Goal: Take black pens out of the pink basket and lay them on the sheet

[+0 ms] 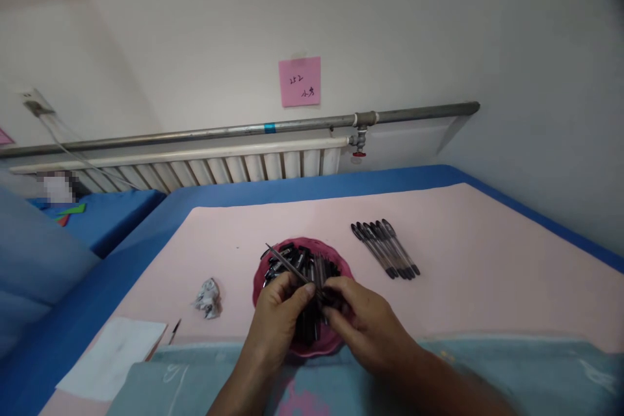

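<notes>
Both hands meet above a dark pink basket (254,292) full of black and clear pen parts (307,328). Between the thumb and fingers of my left hand (280,312) is a thin pen piece (287,263), its narrow end pointing up and to the left. My right hand (363,318) pinches close beside it, its fingertips closed over dark pen parts; exactly which piece they grip is hidden. To the right of the basket lies a row of several capped pens (385,250), side by side on the pink sheet.
A crumpled wad (208,299) sits left of the basket. Nearer lie white paper (114,357) and a single pen (174,331). A teal cloth (195,380) covers the front edge. Behind the table (312,190) run a radiator (244,166) and a pipe (205,135).
</notes>
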Tool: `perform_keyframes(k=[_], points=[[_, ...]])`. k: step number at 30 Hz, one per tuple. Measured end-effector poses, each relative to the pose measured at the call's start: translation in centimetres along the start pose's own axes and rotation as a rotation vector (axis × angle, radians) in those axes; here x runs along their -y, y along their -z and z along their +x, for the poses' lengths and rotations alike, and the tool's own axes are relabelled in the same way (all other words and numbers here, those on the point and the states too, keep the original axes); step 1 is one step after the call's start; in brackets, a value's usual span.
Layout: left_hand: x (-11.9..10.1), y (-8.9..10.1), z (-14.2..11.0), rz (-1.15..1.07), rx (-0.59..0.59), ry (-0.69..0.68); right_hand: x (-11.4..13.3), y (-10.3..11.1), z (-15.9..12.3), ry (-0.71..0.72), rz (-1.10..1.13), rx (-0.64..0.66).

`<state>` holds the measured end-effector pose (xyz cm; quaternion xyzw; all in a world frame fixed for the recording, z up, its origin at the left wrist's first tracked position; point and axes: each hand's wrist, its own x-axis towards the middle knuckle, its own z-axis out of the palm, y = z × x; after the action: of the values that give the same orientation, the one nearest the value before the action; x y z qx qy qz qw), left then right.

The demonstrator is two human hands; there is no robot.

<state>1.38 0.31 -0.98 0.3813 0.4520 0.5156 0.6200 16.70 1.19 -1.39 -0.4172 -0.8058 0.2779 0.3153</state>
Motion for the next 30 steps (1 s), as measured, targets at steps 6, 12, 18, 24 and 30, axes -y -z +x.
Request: perform_keyframes(k=[6, 12, 18, 24, 30], points=[[0.0, 0.3, 0.1, 0.158, 0.007, -0.043, 0.2, 0.4, 0.5, -0.197, 0.196, 0.055], [0.0, -0.9, -0.7, 0.611, -0.008, -0.123, 0.7, 1.0, 0.9, -0.132, 0.215, -0.019], [-1.0, -0.3, -0.9, 0.796, 0.068, -0.195, 0.3, 0.9, 0.9, -0.201, 0.354, -0.046], [-3.2, 5.3, 0.5, 0.687, -0.440, -0.252, -0.6, 1.4, 1.3, -0.322, 0.606, -0.083], [-3.2, 7.4, 1.1, 0.868, -0.500, -0.214, -0.7, 1.2, 1.5, -0.360, 0.658, -0.063]])
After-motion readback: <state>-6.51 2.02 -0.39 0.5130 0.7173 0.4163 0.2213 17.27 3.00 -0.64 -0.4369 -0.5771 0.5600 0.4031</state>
